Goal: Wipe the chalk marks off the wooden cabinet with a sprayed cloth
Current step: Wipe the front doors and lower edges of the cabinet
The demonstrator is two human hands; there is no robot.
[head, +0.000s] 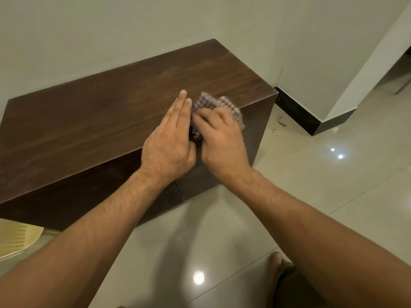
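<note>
- The wooden cabinet [93,121] is low, dark brown with a visible grain, standing on the tiled floor [311,196] against a pale wall [111,30].
- Faint pale, dusty smudges show on its top, just beyond the hands and toward its far right corner.
- The cloth [222,105] is a bumpy, purple-grey checked rag, bunched on the cabinet top near its front right edge.
- No labels or writing can be read anywhere.
- The left hand [169,141] lies with fingers straight and together, pressed beside the cloth's left edge.
- The right hand [220,138] is blurred, fingers curled down onto the cloth, gripping it.
- Both forearms reach forward, the hands touching side by side.
</note>
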